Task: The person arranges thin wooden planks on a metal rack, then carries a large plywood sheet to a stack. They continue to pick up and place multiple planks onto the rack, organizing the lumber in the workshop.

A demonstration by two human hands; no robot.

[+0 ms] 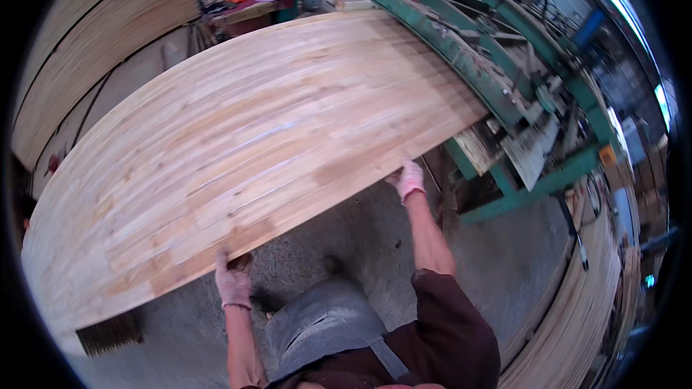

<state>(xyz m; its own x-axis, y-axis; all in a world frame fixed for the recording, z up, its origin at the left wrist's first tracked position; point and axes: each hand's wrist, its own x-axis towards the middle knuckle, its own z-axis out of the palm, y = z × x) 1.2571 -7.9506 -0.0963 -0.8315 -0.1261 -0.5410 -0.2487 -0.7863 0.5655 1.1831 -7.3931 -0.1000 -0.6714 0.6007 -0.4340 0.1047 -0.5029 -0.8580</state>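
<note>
A large pale wooden panel [252,148], made of many glued strips, stretches across the view in front of me. My left hand [233,282], in a pinkish glove, grips its near edge toward the left, fingers partly hidden at the board. Farther right along that same edge, my right hand [409,178] also holds on, gloved in pink, with its thumb on the top face. The panel's right end lies at a green metal machine [461,50], partly under its long beam.
Stacked boards [108,50] stand at the far left. A cluttered bench [252,9] with cloths is at the back. More stacked boards [569,331] lie at the lower right. Ribbed wooden ends [109,335] show under the panel's left corner, above the concrete floor [346,230].
</note>
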